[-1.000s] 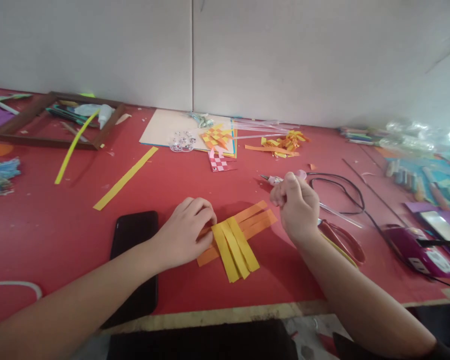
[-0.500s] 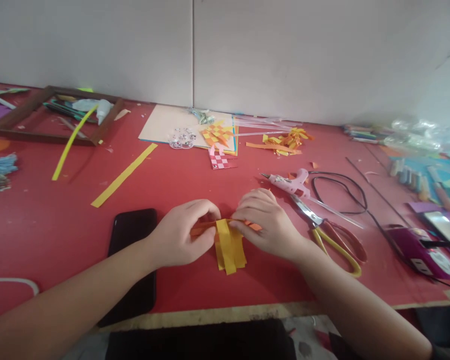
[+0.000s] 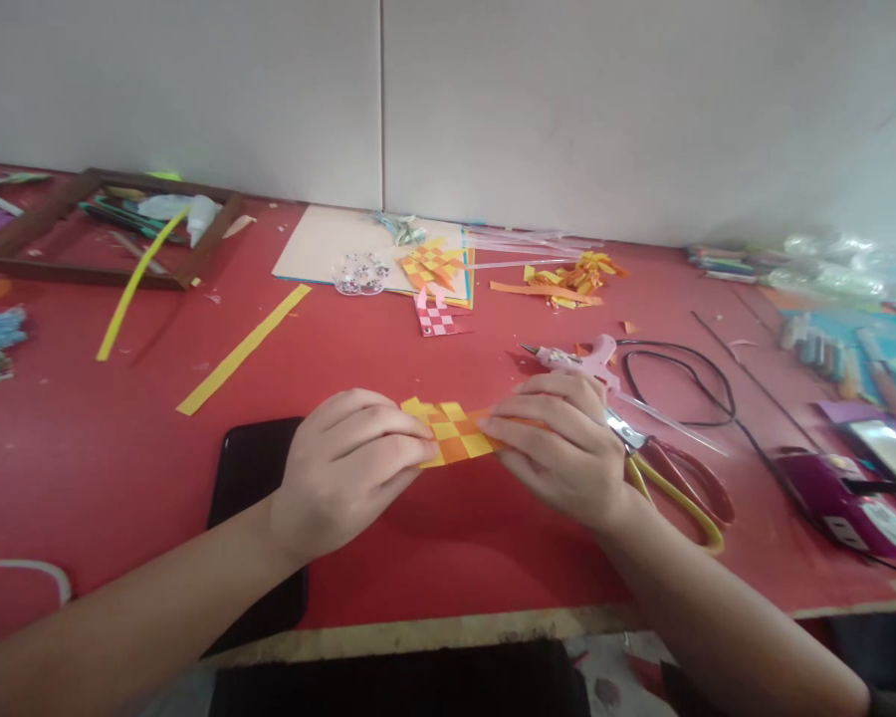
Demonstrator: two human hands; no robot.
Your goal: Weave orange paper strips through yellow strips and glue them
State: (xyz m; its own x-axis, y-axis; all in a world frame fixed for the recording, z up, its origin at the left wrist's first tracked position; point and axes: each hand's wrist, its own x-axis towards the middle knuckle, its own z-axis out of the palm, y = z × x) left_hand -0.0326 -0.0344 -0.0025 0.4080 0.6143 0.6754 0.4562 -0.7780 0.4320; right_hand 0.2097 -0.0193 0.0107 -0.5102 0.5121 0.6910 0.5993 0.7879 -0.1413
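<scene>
A small woven piece of yellow and orange paper strips in a checkered pattern is held between both hands, just above the table. My left hand pinches its left end, fingertips closed over the edge. On the other end, my right hand grips the orange strips, its fingers covering most of them. Beneath my left wrist lies a black phone, partly hidden. Scissors with yellow and red handles lie beside my right wrist, blades partly covered by that hand. Just behind it is a pink glue gun.
On the red table, a yellow strip lies left. Farther back are a pink checkered paper fish, a woven orange-yellow piece, orange-yellow scraps and a pad. A wooden frame stands left; a purple device right.
The woven piece has turned from hanging yellow strips to a checkered face showing toward me. My right hand has shifted right, over the scissor blades; my left fingers now close over the piece's edge.
</scene>
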